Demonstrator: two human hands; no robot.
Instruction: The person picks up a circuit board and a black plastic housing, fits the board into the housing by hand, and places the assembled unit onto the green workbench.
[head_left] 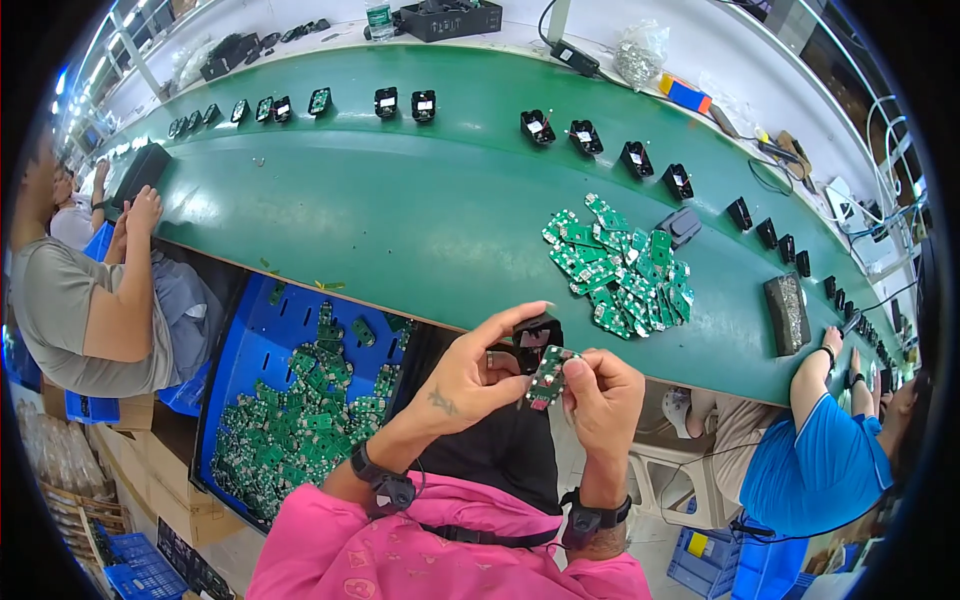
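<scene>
The left fingers grip a black case; just beside it, the right fingers pinch a green circuit board. Beyond both, on the counter, lies a heap of similar boards.

Cases line the far side of the bench. A board pile lies on its right half, a block farther right. Near the close edge, the left hand holds one case, the right hand one board; left of them, a bin contains loose boards.
</scene>
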